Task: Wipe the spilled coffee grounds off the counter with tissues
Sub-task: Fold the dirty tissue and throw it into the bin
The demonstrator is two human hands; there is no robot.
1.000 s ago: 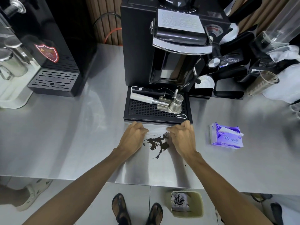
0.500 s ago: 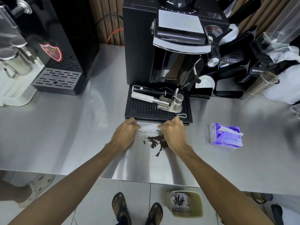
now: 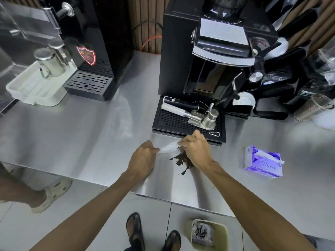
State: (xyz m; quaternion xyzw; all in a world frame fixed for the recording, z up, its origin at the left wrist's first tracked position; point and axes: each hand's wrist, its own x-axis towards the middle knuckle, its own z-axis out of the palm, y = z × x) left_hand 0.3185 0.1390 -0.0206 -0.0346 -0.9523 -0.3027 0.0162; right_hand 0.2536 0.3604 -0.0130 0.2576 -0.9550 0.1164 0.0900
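Both the left hand and right hand pinch a thin white tissue stretched between them; dark spilled coffee grounds lie just beneath the right hand on the steel counter.

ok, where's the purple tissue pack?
Head view, right side: the purple tissue pack lies on the steel counter, right of the right hand and the dark coffee grounds.

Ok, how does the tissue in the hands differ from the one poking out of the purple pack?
The held tissue is stretched between the left hand and right hand, beside the coffee grounds; the pack's tissue sticks up untouched from the purple pack, off to the right. Both are white.
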